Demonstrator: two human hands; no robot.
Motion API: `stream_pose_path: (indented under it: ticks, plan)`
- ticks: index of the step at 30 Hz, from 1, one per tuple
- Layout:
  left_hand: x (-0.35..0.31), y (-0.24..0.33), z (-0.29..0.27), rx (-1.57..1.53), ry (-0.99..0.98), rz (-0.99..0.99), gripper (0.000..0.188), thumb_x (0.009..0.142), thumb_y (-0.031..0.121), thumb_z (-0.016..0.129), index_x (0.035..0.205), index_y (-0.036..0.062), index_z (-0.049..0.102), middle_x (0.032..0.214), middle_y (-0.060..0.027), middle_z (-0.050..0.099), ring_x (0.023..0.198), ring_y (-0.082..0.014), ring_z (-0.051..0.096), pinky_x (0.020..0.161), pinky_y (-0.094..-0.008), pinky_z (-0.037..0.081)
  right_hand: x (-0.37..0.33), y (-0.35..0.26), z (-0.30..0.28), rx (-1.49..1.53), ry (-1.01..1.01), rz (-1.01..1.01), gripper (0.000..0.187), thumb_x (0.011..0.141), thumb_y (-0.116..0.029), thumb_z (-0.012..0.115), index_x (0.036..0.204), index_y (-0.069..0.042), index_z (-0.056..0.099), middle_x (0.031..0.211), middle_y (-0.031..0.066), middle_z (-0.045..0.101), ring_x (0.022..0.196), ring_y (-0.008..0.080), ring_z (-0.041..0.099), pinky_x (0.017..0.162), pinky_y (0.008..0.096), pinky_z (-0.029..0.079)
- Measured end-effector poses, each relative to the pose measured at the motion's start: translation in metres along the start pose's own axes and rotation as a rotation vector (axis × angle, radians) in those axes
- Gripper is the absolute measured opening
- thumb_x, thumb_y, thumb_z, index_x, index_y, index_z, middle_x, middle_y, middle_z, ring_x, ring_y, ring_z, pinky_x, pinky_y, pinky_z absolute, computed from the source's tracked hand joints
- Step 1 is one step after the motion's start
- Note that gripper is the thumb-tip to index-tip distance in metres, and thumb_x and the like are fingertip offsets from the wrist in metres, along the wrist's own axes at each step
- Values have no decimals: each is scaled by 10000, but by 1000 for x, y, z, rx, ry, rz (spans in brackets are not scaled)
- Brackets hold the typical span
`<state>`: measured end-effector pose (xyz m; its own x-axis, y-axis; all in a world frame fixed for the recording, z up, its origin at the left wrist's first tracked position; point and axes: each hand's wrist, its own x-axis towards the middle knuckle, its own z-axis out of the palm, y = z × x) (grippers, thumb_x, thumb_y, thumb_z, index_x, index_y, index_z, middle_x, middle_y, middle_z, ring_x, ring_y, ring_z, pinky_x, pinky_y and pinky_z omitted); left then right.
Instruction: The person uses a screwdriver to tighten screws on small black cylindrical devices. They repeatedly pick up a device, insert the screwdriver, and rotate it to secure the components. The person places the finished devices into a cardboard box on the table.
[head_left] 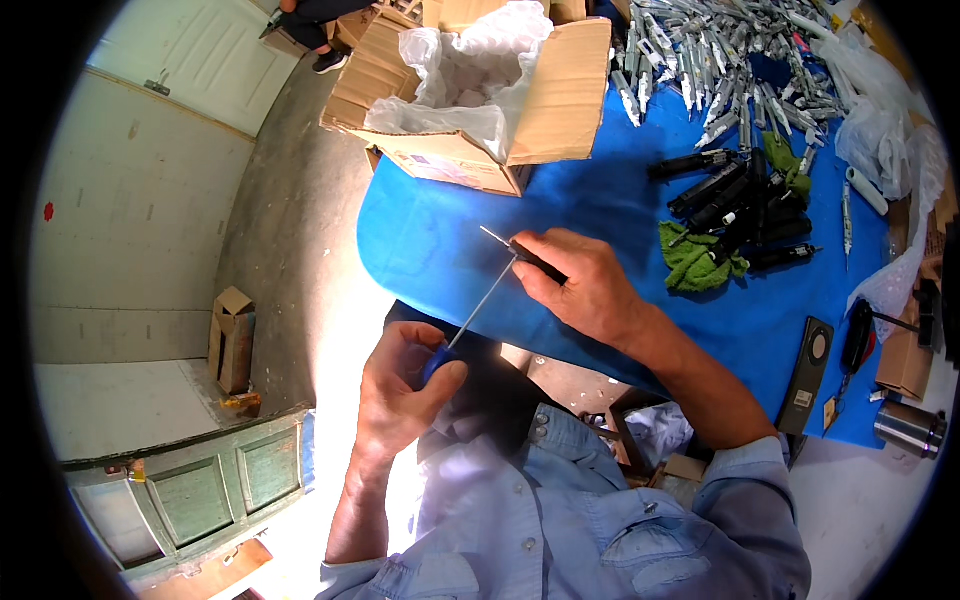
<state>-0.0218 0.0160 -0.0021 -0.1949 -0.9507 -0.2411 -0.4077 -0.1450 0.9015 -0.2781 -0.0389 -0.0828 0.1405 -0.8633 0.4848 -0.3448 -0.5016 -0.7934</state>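
My left hand (403, 390) is closed around the blue handle of a screwdriver (484, 302), whose thin metal shaft points up and to the right. The shaft's tip meets a slim black pen-shaped tool (536, 262) with a thin metal point. That tool sits pinched between the thumb and fingers of my right hand (590, 285). Both hands are raised over the near edge of the blue-covered table (600, 215). Part of the black tool is hidden by my right fingers, and its exact kind does not show.
An open cardboard box (450, 160) lined with plastic stands on the far side. Several black tools (735, 195) lie on a green cloth (690, 265) at right, before a heap of grey pen-shaped pieces (720, 60). A dark flat tool (806, 375) and metal cylinder (908, 428) are nearer.
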Motion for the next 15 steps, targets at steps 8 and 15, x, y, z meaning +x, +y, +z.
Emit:
stream_pose_path:
  ticks: [8, 15]
  plan:
    - [6, -9, -8, -174, -87, -186, 285, 1077, 202, 610, 1220, -39, 663, 902, -73, 723, 670, -114, 647, 590, -237, 527, 1, -4, -1, 5, 1, 17, 283, 919, -99, 755, 1162, 27, 684, 918, 207, 668, 829, 411, 666, 719, 468, 537]
    - [9, -13, 3, -45, -22, -100, 345, 1053, 257, 669, 1251, -24, 642, 845, -54, 706, 626, -100, 620, 514, -224, 481, 0, -1, -2, -17, -8, 42, 304, 923, -83, 766, 1194, 35, 698, 957, 196, 705, 847, 376, 693, 740, 426, 555]
